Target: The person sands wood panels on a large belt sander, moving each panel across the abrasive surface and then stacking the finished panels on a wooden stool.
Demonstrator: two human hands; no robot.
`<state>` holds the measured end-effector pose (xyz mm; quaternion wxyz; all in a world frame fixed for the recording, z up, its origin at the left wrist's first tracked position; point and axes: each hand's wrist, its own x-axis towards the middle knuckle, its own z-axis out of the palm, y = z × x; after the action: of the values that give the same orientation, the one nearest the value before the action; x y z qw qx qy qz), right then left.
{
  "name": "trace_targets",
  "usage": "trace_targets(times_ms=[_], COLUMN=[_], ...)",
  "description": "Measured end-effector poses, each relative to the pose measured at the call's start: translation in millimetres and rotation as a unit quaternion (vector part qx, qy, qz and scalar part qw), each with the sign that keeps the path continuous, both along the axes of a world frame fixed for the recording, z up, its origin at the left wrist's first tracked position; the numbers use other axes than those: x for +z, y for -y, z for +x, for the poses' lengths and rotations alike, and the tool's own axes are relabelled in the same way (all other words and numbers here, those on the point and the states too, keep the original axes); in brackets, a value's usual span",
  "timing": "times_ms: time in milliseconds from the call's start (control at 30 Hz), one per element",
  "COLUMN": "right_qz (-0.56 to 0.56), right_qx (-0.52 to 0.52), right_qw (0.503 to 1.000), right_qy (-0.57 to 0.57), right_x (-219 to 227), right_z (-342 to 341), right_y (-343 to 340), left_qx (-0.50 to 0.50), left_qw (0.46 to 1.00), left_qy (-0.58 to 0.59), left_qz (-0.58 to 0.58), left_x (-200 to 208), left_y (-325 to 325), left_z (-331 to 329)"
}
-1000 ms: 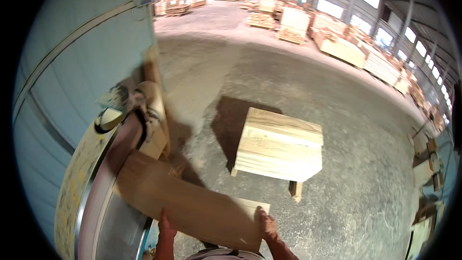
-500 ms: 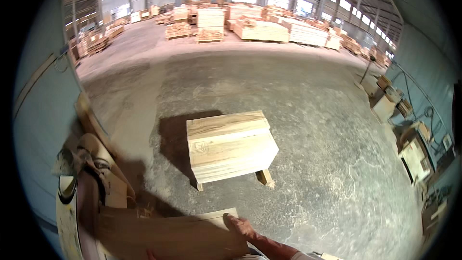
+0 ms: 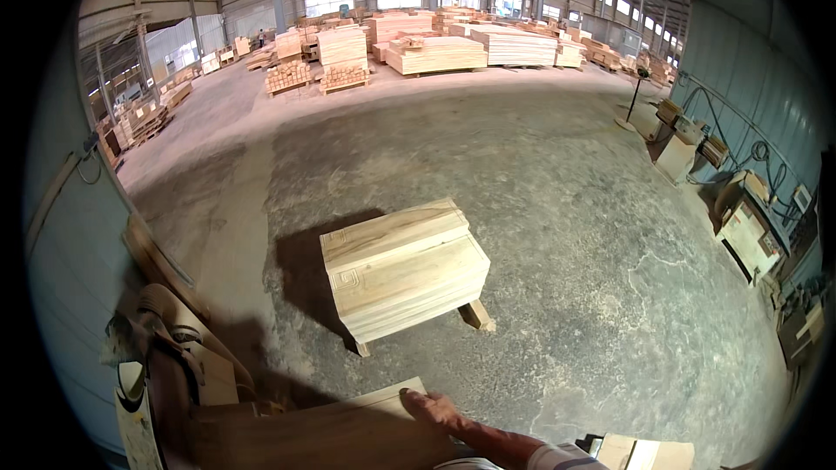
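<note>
A wide, pale wooden board (image 3: 331, 428) lies low in front of me, its left part in shadow beside a machine. At the board's right end is my right hand (image 3: 431, 411), closed on the edge with the thumb on the upper face. My left hand is out of sight. Beyond the board, a stack of wooden panels (image 3: 405, 265) rests on wooden bearers (image 3: 476, 315) on the floor. A square spiral pattern is carved into the top panel near its left end.
At left stands a dusty machine (image 3: 200, 365) with a curved housing, next to a blue-grey wall panel (image 3: 65, 209). More equipment (image 3: 751, 231) and hanging cables line the right wall. Lumber stacks (image 3: 435, 54) fill the far hall. A light-coloured board (image 3: 644, 453) shows at lower right.
My view has turned slightly, so the panel stack and hall appear farther left. The fingertip at the lower edge has gone from view. My right hand still grips the board's end.
</note>
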<state>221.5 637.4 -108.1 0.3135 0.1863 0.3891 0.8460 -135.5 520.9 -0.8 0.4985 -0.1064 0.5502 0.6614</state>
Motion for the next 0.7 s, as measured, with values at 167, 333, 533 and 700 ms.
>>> trace_targets(times_ms=[167,333,533,700], right_qz=[-0.01,0.176,0.342,0.142], right_qx=[-0.049,-0.094,0.026,0.002], right_qw=[0.998,0.837,0.259,0.342], right_qy=[0.044,0.509,0.903,0.929], right_x=[5,-62,9,141], right_z=[-6,1,-35,18], right_y=[-2,-9,-6,22], left_qx=[-0.006,-0.036,-0.284,-0.088], left_qw=[0.999,0.997,0.656,0.96], left_qy=[0.019,-0.064,-0.697,-0.205], left_qz=[0.032,-0.02,0.062,0.17], left_x=[-15,-39,-161,-7], left_y=[6,0,42,16], left_z=[-8,-1,-120,19])
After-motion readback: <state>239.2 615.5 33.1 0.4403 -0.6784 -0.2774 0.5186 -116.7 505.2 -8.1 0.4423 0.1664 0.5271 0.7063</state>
